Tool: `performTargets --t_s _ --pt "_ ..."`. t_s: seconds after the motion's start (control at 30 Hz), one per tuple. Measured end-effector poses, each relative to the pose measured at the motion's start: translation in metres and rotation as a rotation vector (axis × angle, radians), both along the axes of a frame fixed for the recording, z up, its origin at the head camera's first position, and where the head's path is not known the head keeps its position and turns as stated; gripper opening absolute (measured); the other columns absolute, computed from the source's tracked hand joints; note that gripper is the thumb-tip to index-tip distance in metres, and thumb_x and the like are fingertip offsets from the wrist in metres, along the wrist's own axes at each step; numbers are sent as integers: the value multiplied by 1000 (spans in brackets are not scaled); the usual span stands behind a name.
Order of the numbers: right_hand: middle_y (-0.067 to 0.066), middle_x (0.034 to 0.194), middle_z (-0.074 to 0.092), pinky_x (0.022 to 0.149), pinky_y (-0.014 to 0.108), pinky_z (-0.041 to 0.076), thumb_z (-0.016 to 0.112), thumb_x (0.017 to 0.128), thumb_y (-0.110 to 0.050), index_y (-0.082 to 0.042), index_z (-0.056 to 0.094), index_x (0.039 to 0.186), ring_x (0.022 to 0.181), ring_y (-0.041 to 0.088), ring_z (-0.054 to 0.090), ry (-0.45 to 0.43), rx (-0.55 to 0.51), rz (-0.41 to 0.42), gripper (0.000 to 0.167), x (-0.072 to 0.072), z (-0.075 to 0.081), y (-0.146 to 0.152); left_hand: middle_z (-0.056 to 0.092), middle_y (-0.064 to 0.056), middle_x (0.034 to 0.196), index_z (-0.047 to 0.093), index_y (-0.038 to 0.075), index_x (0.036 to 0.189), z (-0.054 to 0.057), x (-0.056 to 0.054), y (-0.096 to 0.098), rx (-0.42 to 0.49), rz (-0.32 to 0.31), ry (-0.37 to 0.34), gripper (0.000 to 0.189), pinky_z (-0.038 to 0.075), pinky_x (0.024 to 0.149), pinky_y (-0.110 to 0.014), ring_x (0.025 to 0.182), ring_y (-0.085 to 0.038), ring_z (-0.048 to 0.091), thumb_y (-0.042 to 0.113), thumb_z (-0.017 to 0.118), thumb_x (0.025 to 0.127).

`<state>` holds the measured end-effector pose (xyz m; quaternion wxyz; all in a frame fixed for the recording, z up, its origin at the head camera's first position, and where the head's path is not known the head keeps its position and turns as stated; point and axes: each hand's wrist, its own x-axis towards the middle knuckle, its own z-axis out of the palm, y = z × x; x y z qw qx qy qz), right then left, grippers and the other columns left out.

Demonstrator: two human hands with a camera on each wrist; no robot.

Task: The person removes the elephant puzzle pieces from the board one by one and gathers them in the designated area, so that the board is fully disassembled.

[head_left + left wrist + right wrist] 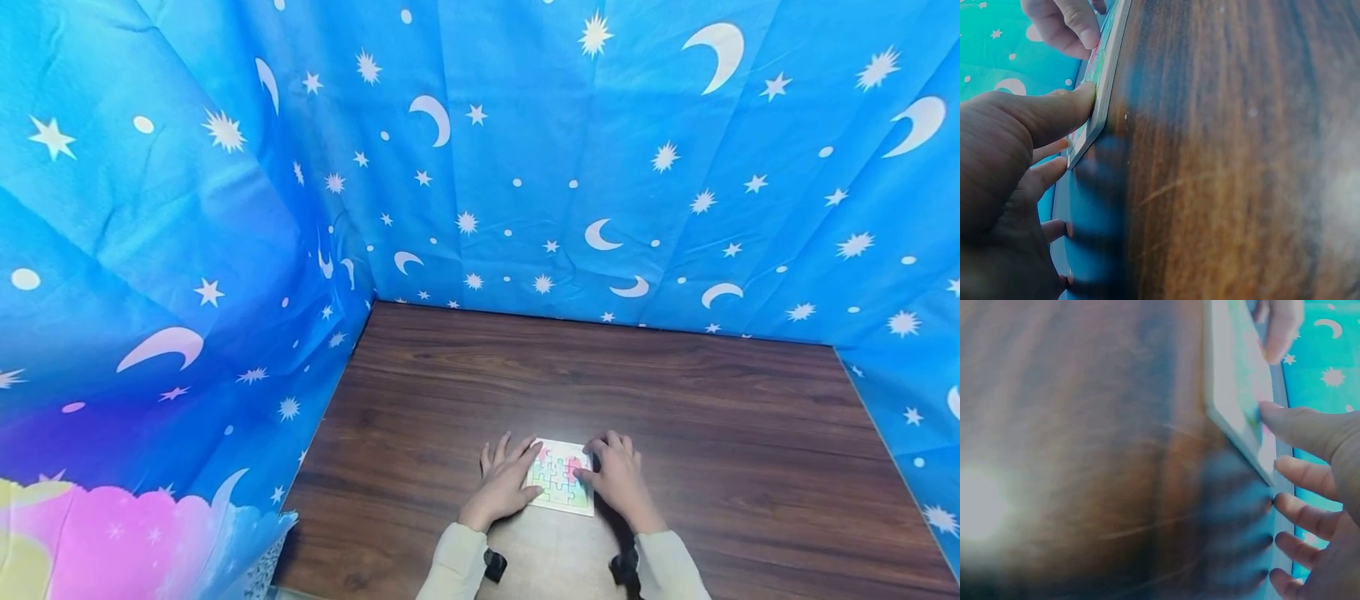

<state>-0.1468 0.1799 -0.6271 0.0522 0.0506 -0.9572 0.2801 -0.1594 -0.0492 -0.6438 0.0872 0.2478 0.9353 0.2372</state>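
Observation:
A small square jigsaw puzzle (557, 492), with pink and green pastel pieces inside a pale frame, lies flat on the table between both hands. My left hand (498, 485) rests along its left side. In the left wrist view the left thumb (1072, 107) lies on the near edge of the board, its other fingers spread beside it. From the other side my right hand (621, 477) reaches over the right edge. Its thumb (1297, 425) touches the puzzle's face, while the remaining fingers spread out past the board's side onto the table.
The dark wood-grain table (450, 375) extends around the puzzle. Blue cloth (525, 150) printed with moons and stars hangs behind and at the sides. Pink and yellow scalloped cloth (112, 542) is at the lower left. Black devices (495, 565) sit at both wrists.

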Motion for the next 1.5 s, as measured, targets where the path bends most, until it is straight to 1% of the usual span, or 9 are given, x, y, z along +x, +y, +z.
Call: performTargets --t_s 0.17,0.37,0.6,0.83,0.93,1.1,1.2,1.37,1.5 --pt "18 115 57 89 66 33 89 71 -17 -6 67 92 115 47 45 -84 -44 -16 32 -4 5 1 37 -2 161 46 17 153 0 2 0 26 8 -12 69 8 111 -73 150 -42 18 30 74 91" --pt "14 112 58 90 66 31 88 72 -15 -8 66 88 116 46 44 -97 -77 1 27 -4 8 0 36 -2 161 44 18 153 -2 1 1 28 5 -4 70 8 110 -73 150 -42 18 30 74 91" --pt "16 111 62 88 62 35 86 73 -13 0 71 104 109 42 49 -65 -55 -2 37 -4 6 -1 36 -1 161 44 19 154 -2 -2 1 2 4 -10 70 8 111 -73 151 -40 16 31 72 91" --pt "12 107 59 84 58 37 87 72 -15 -8 69 85 105 40 50 -49 -7 24 23 -5 6 0 36 -1 161 45 19 154 -1 -2 2 7 6 -4 70 9 111 -73 151 -39 17 31 72 91" --pt "12 106 58 83 58 38 87 72 -18 -10 67 84 104 40 50 -63 -7 23 25 -5 7 1 37 -1 161 46 18 153 -1 -1 1 20 6 6 69 10 111 -73 150 -40 18 31 73 91" --pt "15 109 62 83 58 41 87 70 -20 -2 68 98 106 40 53 -62 -10 9 38 -4 4 0 39 -5 159 47 15 152 -4 1 -2 50 -1 15 69 10 109 -74 149 -43 19 29 73 90" --pt "17 108 62 82 58 42 87 70 -20 0 68 101 104 41 53 -28 1 10 42 -5 2 0 39 -4 159 46 17 152 -4 1 -3 43 -2 30 69 11 109 -74 148 -43 20 31 72 90" --pt "16 109 62 81 59 42 87 70 -21 -3 70 101 102 40 53 7 26 43 40 -6 2 -1 38 -1 160 46 19 152 -6 -1 -3 25 1 48 69 13 109 -73 148 -41 21 32 73 90" --pt "16 114 60 81 58 40 86 74 -25 -7 72 111 104 39 51 4 60 103 44 -6 1 -5 37 -2 160 46 19 153 -9 -1 -3 32 5 34 70 10 110 -73 149 -41 20 32 73 90"
